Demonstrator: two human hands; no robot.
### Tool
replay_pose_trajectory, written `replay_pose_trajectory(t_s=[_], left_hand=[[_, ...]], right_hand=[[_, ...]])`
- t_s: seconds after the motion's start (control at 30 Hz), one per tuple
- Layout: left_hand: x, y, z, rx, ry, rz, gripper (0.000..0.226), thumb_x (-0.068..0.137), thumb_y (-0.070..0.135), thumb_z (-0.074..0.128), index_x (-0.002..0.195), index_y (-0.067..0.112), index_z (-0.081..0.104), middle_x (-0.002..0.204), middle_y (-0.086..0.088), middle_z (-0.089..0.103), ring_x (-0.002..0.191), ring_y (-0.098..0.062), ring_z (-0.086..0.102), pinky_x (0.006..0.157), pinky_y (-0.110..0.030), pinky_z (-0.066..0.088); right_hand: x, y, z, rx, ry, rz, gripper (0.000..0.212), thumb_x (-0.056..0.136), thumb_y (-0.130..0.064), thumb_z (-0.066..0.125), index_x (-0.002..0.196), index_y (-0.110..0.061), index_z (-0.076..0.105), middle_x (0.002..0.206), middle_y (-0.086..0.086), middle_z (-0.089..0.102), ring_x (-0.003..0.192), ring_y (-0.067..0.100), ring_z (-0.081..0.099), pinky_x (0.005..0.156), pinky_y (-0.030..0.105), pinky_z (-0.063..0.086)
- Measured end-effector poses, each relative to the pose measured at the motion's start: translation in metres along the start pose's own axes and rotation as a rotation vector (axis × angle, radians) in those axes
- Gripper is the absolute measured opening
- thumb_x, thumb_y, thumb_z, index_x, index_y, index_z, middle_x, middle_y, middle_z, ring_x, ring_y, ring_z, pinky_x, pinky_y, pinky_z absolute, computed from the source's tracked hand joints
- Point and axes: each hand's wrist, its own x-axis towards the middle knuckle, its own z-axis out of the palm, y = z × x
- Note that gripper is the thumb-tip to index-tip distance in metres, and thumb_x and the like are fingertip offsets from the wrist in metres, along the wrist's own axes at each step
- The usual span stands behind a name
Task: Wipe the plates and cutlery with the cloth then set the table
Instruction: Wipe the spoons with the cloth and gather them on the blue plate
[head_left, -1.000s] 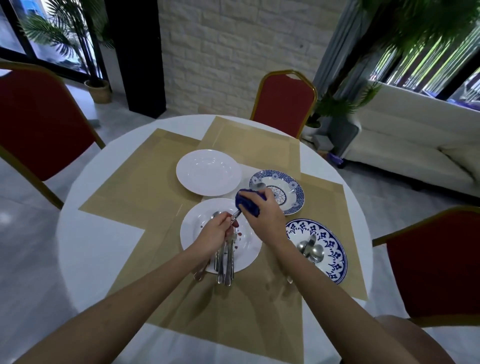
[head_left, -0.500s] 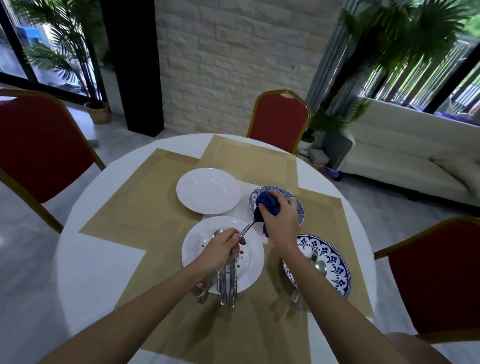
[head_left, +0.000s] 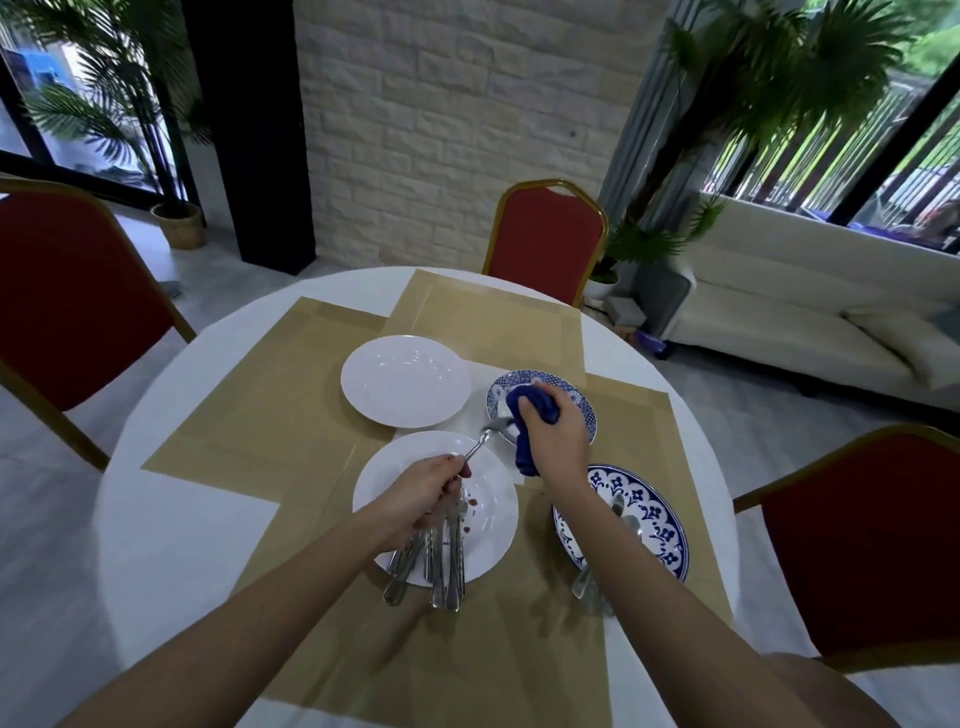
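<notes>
My left hand (head_left: 423, 493) grips the handle of a metal spoon (head_left: 485, 439) above a white plate (head_left: 491, 512) with small red stains. Several more pieces of cutlery (head_left: 441, 566) lie on that plate, handles toward me. My right hand (head_left: 553, 441) grips a blue cloth (head_left: 530, 415) at the spoon's bowl, over a small blue patterned bowl (head_left: 582, 410). A clean white plate (head_left: 405, 379) sits farther back. A large blue patterned plate (head_left: 654, 525) at the right holds more cutlery, partly hidden by my right arm.
Tan placemats (head_left: 291, 410) overlap on the round white table (head_left: 171, 519). Red chairs stand at the left (head_left: 67, 296), far side (head_left: 545, 239) and right (head_left: 872, 540). A white sofa (head_left: 810, 306) and potted palms lie beyond.
My right hand with the cloth slid along the spoon from near the handle out to its bowl, over the small patterned bowl. The camera tilted up a little.
</notes>
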Motion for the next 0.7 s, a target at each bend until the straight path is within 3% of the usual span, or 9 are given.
replay_pose_trajectory(t_s=[0.1,0.17,0.23,0.3,0.37,0.53,0.6,0.7], left_hand=[[0.0,-0.004,0.006,0.462,0.131,0.246,0.03,0.101,0.028,0.038,0.082,0.016,0.057,0.068,0.001,0.053,0.055,-0.005,0.047,0.051,-0.015,0.038],[-0.001,-0.006,0.008,0.589,0.196,0.329,0.03,0.1,0.031,0.039,0.081,0.018,0.058,0.072,0.0,0.06,0.062,-0.004,0.052,0.06,-0.023,0.039],[-0.004,-0.009,0.009,0.606,0.203,0.371,0.03,0.1,0.029,0.039,0.075,0.021,0.054,0.069,0.006,0.059,0.06,0.004,0.054,0.06,-0.021,0.039],[-0.006,-0.011,0.011,0.588,0.183,0.399,0.029,0.1,0.026,0.041,0.074,0.021,0.052,0.066,0.009,0.054,0.057,0.009,0.052,0.054,-0.011,0.035],[-0.006,-0.009,0.013,0.572,0.178,0.399,0.029,0.1,0.026,0.041,0.076,0.018,0.054,0.063,0.007,0.053,0.051,0.003,0.049,0.05,-0.01,0.036],[-0.005,-0.006,0.01,0.565,0.19,0.406,0.029,0.1,0.026,0.042,0.078,0.014,0.056,0.068,0.002,0.057,0.053,-0.001,0.047,0.051,-0.01,0.037],[-0.009,-0.008,0.011,0.535,0.156,0.391,0.028,0.1,0.025,0.043,0.078,0.014,0.058,0.069,0.006,0.056,0.051,0.003,0.049,0.05,-0.008,0.037],[-0.007,-0.008,0.01,0.532,0.212,0.352,0.027,0.096,0.032,0.05,0.078,0.017,0.064,0.065,0.008,0.059,0.048,0.002,0.05,0.05,-0.012,0.037]], right_hand=[[-0.007,0.0,-0.001,-0.24,-0.025,-0.077,0.025,0.09,-0.039,0.061,0.114,-0.035,0.059,0.111,-0.004,0.055,0.088,0.009,0.049,0.077,0.025,0.037],[-0.01,-0.002,-0.001,-0.381,-0.111,-0.176,0.027,0.088,-0.041,0.063,0.114,-0.034,0.06,0.103,-0.006,0.051,0.086,0.009,0.046,0.075,0.025,0.036],[-0.004,-0.002,-0.004,-0.386,-0.125,-0.19,0.027,0.084,-0.039,0.067,0.109,-0.033,0.062,0.103,-0.003,0.056,0.089,0.012,0.05,0.074,0.026,0.039],[0.006,-0.003,-0.014,-0.253,-0.067,-0.077,0.024,0.082,-0.033,0.069,0.105,-0.029,0.064,0.102,-0.001,0.062,0.093,0.018,0.058,0.073,0.028,0.043],[0.01,-0.003,-0.022,-0.19,-0.061,-0.03,0.023,0.082,-0.031,0.069,0.104,-0.027,0.065,0.099,-0.003,0.065,0.093,0.02,0.061,0.074,0.03,0.046],[0.001,-0.005,-0.025,-0.418,-0.199,-0.227,0.029,0.08,-0.036,0.073,0.107,-0.03,0.065,0.1,-0.003,0.054,0.084,0.011,0.05,0.071,0.025,0.036],[0.004,-0.002,-0.03,-0.255,-0.235,-0.112,0.026,0.078,-0.03,0.075,0.101,-0.028,0.065,0.098,-0.003,0.062,0.085,0.015,0.058,0.072,0.029,0.045],[0.003,0.0,-0.038,0.272,-0.305,0.199,0.027,0.078,-0.005,0.074,0.097,-0.02,0.063,0.096,0.008,0.068,0.081,0.025,0.064,0.064,0.032,0.052]])
